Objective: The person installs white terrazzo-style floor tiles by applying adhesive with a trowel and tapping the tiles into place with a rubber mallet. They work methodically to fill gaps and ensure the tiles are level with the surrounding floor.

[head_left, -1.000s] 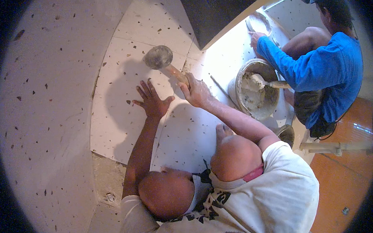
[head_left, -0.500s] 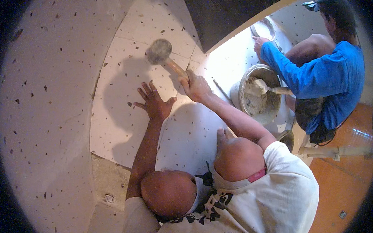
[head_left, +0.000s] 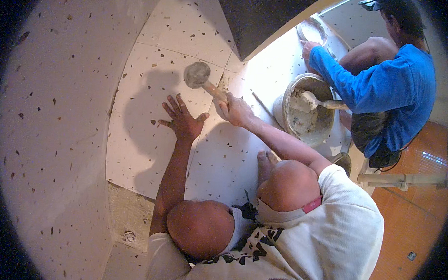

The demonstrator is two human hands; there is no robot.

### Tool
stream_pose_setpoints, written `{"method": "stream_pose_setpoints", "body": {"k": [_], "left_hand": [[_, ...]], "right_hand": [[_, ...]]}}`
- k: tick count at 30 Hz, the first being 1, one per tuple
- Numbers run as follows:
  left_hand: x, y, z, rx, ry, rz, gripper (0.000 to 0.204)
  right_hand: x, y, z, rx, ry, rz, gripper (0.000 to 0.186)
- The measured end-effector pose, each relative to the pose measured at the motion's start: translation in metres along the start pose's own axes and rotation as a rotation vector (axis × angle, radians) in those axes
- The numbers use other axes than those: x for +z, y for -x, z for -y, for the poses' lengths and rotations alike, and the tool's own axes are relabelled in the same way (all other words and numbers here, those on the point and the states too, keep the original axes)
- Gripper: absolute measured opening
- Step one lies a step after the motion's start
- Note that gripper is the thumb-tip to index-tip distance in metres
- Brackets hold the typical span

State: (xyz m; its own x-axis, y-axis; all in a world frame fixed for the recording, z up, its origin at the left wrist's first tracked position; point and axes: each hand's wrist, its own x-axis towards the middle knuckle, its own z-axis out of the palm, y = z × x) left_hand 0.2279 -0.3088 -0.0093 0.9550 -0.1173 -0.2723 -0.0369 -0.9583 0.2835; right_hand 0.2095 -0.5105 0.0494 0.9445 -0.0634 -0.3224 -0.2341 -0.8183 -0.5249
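Observation:
My left hand (head_left: pixel 184 123) lies flat on a pale speckled floor tile (head_left: pixel 139 159), its fingers spread. In my right hand (head_left: pixel 236 110) is the wooden handle of a mallet (head_left: pixel 196 75) with a round, dusty grey head. The mallet's head is beyond and slightly right of my left fingertips, over the tile. Its height above the tile is hard to judge. A dark shadow falls on the tile to the left of both hands.
At right, a bucket (head_left: pixel 283 105) holds grey mortar and a trowel (head_left: pixel 334 105). Beside it squats a person in a blue sleeve (head_left: pixel 371 88). A dark panel (head_left: pixel 263 18) juts in from above. Bare, rough ground (head_left: pixel 128 210) lies at lower left, beside the speckled wall (head_left: pixel 51 134).
The mallet's head has shifted slightly right and nearer, and my right hand has come a little nearer too. My left hand stays spread on the tile. The whole view has shifted slightly.

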Motion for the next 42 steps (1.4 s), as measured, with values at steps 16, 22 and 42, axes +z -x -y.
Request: {"method": "stream_pose_setpoints", "body": {"k": [16, 22, 42], "left_hand": [[0.014, -0.046, -0.004, 0.202, -0.037, -0.033, 0.126], [0.019, -0.11, -0.059, 0.234, -0.002, -0.054, 0.124], [-0.002, -0.147, -0.016, 0.551, -0.009, -0.1, 0.104]], "right_hand": [[-0.043, 0.018, 0.003, 0.087, -0.268, 0.059, 0.052], [-0.053, 0.035, -0.026, 0.178, -0.355, -0.058, 0.053], [-0.016, -0.004, -0.023, 0.153, -0.161, -0.232, 0.033]]}}
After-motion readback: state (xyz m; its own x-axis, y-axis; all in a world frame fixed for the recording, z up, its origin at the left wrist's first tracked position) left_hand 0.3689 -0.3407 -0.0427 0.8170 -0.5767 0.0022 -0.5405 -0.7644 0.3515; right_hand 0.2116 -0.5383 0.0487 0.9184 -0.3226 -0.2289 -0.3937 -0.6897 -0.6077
